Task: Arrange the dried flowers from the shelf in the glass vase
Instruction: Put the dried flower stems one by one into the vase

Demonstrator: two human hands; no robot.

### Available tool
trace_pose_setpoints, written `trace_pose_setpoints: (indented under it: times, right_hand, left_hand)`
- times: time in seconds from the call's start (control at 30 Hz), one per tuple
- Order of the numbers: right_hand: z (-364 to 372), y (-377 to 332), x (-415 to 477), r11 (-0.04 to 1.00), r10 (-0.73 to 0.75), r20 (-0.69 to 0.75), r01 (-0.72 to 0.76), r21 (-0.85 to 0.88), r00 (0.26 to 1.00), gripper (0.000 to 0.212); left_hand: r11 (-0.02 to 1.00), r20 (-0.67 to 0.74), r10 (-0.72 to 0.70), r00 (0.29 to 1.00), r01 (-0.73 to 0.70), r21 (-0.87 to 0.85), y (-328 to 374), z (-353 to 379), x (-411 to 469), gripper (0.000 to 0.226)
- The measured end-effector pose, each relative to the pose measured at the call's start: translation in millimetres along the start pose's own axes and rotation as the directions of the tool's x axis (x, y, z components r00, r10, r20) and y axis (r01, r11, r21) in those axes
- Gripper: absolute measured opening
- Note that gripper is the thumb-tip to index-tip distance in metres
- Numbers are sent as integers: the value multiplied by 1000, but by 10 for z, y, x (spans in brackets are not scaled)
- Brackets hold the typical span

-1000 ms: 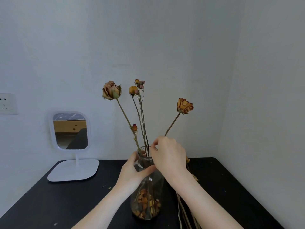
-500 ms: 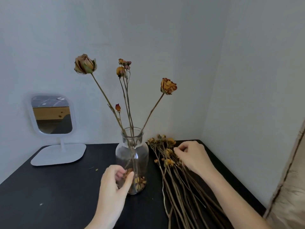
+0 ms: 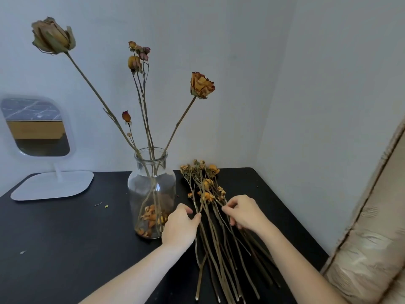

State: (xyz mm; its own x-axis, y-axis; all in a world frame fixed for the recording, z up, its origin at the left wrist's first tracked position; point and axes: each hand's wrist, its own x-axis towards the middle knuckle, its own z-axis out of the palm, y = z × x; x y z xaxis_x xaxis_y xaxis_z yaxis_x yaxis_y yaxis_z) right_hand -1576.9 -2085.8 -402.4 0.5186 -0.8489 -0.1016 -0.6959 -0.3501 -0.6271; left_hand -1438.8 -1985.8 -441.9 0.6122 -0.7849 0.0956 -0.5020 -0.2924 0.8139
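The black bench [image 3: 54, 249] lies bare across its left and front-left part, apart from a few small crumbs, so that side gives open passage. At the back left a white stand mirror [image 3: 37, 128] occupies the corner, its flat base near the wall. The glass vase [image 3: 151, 194] stands mid-bench, and the dried stems in it [image 3: 142, 102] fan out left, upward and right above its mouth, crowding any approach from above. Just right of the vase the loose bundle of dried flowers [image 3: 210, 216] covers the bench, running toward the front edge. Walls close the back and right sides, and a beige cushioned surface [image 3: 372, 249] borders the bench's right front corner.
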Motion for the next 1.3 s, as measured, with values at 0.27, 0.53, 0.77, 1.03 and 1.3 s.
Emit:
trace_pose_setpoints:
  times: [0.27, 0.53, 0.77, 1.03, 1.3]
  right_hand:
    - [285, -235, 228, 995, -22, 24, 24, -101, 999, 28]
    - [263, -206, 208, 1000, -24, -42, 23, -17, 999, 31]
    - [107, -130, 213, 993, -22, -127, 37, 115, 992, 28]
    - [-26, -141, 109, 975, -63, -169, 97, 199, 984, 16]
    - [-112, -78, 65, 971, -67, -172, 104, 217, 983, 13]
  left_hand:
    - [988, 20, -147, 989, 146, 59, 31, 164, 165, 34]
    - [979, 72, -184, 980, 176, 99, 87, 195, 275, 18]
    - [967, 106, -246, 963, 237, 94, 91, 256, 314, 24]
    - [959, 109, -266, 958, 252, 132, 88, 315, 350, 33]
    - [952, 48, -305, 951, 304, 27, 105, 336, 388, 31]
